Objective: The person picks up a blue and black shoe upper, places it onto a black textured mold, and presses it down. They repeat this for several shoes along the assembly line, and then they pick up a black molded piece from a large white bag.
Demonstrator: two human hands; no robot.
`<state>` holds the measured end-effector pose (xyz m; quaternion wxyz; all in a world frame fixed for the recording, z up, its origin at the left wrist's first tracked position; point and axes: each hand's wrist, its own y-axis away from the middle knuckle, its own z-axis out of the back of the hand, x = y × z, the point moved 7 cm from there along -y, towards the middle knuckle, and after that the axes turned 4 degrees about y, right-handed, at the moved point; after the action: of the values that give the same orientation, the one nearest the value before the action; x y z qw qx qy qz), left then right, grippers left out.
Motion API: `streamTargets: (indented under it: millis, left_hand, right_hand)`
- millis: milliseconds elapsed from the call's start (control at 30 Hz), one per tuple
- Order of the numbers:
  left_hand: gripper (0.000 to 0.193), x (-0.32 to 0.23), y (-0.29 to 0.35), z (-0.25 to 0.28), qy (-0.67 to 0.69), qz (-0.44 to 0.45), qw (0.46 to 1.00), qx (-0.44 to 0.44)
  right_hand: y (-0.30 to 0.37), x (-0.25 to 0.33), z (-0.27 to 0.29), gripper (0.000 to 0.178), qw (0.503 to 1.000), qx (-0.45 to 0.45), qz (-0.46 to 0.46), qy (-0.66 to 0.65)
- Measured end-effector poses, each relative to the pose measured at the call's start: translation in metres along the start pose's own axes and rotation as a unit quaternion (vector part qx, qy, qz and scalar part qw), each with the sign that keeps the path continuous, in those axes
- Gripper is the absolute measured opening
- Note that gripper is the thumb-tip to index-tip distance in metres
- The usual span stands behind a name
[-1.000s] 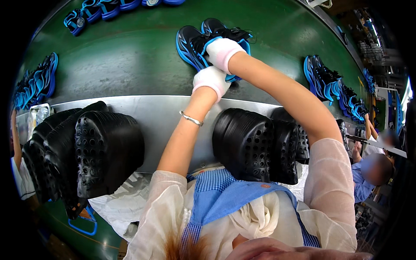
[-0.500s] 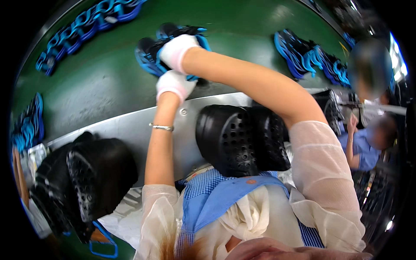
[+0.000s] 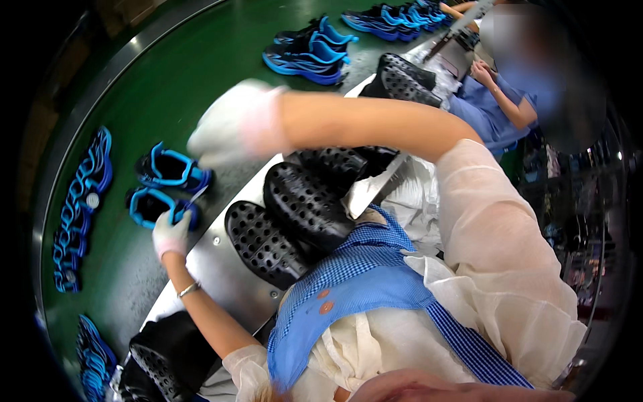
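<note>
On the green belt, two black sneakers with bright blue trim lie side by side. My left hand [image 3: 172, 236], in a white glove, pinches the heel collar of the nearer sneaker [image 3: 149, 206]. The farther sneaker [image 3: 167, 167] lies just beyond it, and neither hand touches it. Above the belt, to the right of the pair, hangs my right hand [image 3: 231, 124], also white-gloved. Motion smears its fingers, and nothing shows in it.
Black perforated shoe forms [image 3: 309, 204] line the metal ledge [image 3: 211, 264] before me; another dark form [image 3: 164, 362] stands lower left. More sneakers [image 3: 311, 50] rest farther along the belt [image 3: 167, 87], and a row [image 3: 84, 208] along its far edge. A co-worker [image 3: 492, 107] sits at the right.
My view has turned to the right. Both hands were at the sneakers before; my right hand has come off them and now hangs apart, while my left stays at one heel.
</note>
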<state>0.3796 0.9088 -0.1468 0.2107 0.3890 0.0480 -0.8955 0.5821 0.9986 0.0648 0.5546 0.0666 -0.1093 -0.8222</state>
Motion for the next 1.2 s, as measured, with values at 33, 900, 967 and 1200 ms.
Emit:
streamTargets:
  millis: [33, 900, 967, 1200]
  left_hand:
    - [0.034, -0.002, 0.004, 0.014, -0.015, 0.023, 0.999, -0.024]
    - [0.023, -0.108, -0.020, -0.070, -0.099, -0.153, 0.983, -0.023]
    - [0.023, -0.107, -0.021, -0.070, -0.090, -0.124, 0.988, -0.016]
    - [0.039, -0.100, -0.018, -0.066, -0.036, -0.132, 0.990, 0.006]
  right_hand:
    - [0.030, -0.033, 0.006, 0.034, 0.996, -0.084, -0.032, -0.002]
    - [0.311, -0.247, -0.092, 0.034, 0.896, -0.236, -0.374, 0.038]
    - [0.308, -0.250, -0.092, 0.034, 0.906, -0.238, -0.350, 0.016]
    - [0.327, -0.254, -0.054, 0.036, 0.879, -0.292, -0.377, 0.012]
